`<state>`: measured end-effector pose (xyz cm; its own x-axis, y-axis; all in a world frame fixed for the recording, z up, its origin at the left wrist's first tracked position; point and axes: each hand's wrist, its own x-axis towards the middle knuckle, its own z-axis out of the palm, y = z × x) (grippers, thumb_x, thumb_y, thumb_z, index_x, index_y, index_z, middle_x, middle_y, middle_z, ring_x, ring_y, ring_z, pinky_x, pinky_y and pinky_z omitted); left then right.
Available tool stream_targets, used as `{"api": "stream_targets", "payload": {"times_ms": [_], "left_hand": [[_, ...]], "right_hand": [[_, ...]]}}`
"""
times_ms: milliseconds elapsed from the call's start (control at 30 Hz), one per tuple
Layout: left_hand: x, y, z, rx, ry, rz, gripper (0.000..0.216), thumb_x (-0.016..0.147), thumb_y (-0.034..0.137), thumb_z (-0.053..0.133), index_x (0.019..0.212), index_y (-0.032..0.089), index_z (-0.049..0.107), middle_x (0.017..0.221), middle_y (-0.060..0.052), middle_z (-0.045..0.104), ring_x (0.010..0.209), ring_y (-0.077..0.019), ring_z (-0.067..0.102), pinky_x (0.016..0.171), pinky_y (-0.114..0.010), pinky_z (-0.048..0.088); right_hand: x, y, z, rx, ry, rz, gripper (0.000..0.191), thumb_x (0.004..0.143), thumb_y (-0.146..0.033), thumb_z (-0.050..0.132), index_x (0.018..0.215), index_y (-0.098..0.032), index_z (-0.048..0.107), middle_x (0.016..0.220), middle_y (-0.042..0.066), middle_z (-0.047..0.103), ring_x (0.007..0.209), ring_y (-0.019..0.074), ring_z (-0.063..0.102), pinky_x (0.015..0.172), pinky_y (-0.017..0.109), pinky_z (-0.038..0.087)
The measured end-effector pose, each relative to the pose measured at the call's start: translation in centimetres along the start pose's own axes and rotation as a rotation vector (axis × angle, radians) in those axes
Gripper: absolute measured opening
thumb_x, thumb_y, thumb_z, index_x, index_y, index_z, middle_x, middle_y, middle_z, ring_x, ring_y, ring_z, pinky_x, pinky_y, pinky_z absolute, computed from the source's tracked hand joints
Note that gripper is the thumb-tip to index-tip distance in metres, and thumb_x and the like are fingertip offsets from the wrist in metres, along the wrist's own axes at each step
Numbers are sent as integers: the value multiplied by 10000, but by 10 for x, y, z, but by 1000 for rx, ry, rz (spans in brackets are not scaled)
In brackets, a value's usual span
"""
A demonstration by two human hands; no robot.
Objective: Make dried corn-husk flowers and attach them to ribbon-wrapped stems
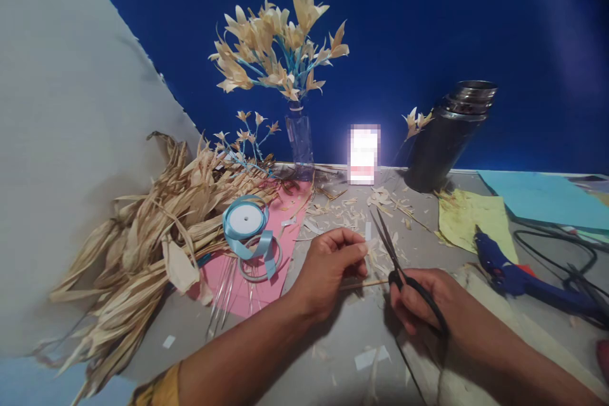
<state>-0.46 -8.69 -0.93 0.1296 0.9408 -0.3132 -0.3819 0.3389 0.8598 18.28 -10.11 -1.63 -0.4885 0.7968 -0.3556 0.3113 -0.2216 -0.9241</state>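
- Deep-blue wall [428, 32] behind a grey table [304, 387].
- Right hand [435, 285] grips black-handled metal scissors [394, 254], blades slightly parted, near the table's middle.
- Left hand [333, 263] beside them: fingers curled toward thumb; cannot tell what it holds.
- Dried tan husks [157, 209]: table's left edge.

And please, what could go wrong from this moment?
The scissors in the right hand could nick the left hand: their slightly open blades appear close to it. The glue gun, its nozzle over the yellow paper, might mark it if hot, which I cannot tell. The lidless flask might spill if knocked; its contents are hidden.
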Motion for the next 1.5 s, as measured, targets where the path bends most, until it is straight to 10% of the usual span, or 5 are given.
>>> {"api": "stream_targets", "payload": {"times_ms": [333,1500], "left_hand": [[3,21,-11,120,-192,-60,143,601,240,745,613,163,625,551,3,571,551,-113,570,597,-245,426],[9,29,-24,128,-262,-50,252,630,295,829,671,129,643,598,8,603,571,-125,629,633,-267,480]], "right_hand": [[-7,5,-17,41,-286,-31,720,734,-901,540,655,-186,543,524,-2,533,503,106,391,507,258,266],[-5,16,-15,63,-291,-28,690,729,-864,608,650,-184,527,487,-28,491,471,82,356,469,241,233]]}}
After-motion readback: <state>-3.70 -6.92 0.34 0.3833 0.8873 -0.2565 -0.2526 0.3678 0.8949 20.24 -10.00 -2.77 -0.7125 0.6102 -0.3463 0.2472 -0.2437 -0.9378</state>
